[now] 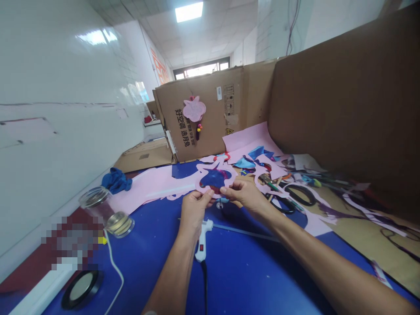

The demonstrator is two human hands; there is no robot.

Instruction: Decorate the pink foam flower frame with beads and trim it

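Left hand (193, 210) and right hand (246, 192), angled inward, pinching one pink scalloped cut-out frame (198, 180); one white glue gun (201, 246) nearby!

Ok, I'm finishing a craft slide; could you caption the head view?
Left hand and right hand hold a pink cutout above a blue table, a white glue gun lying nearby.

Bright ceiling light (189, 12), glare on the glossy wall (59, 87) (plus distortion toward the edges)
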